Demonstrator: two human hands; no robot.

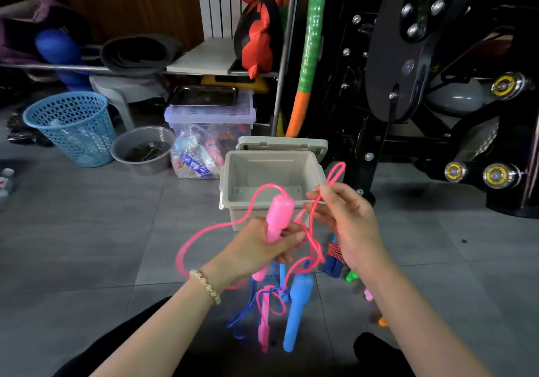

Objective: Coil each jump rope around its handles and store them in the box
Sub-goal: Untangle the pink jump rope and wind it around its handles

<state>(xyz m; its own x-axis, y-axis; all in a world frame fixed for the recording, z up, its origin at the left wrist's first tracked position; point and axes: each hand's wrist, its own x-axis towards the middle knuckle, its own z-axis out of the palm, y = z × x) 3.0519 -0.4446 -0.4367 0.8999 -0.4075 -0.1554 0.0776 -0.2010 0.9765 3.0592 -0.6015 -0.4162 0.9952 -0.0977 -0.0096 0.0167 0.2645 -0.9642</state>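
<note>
Below your grip a blue plastic handle (297, 312) and other ropes lie loose on the floor – none coiled. Your left hand (262, 245) clasps the pink plastic handle (278, 216); your right hand (344, 225) pinches its thin pink cord (332, 177), just short of the open beige plastic box (233, 172) – nothing inside it that you can see, so barely started

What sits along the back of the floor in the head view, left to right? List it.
Blue basket → grey bowl → plastic bag → open beige box → black exercise machine.
</note>
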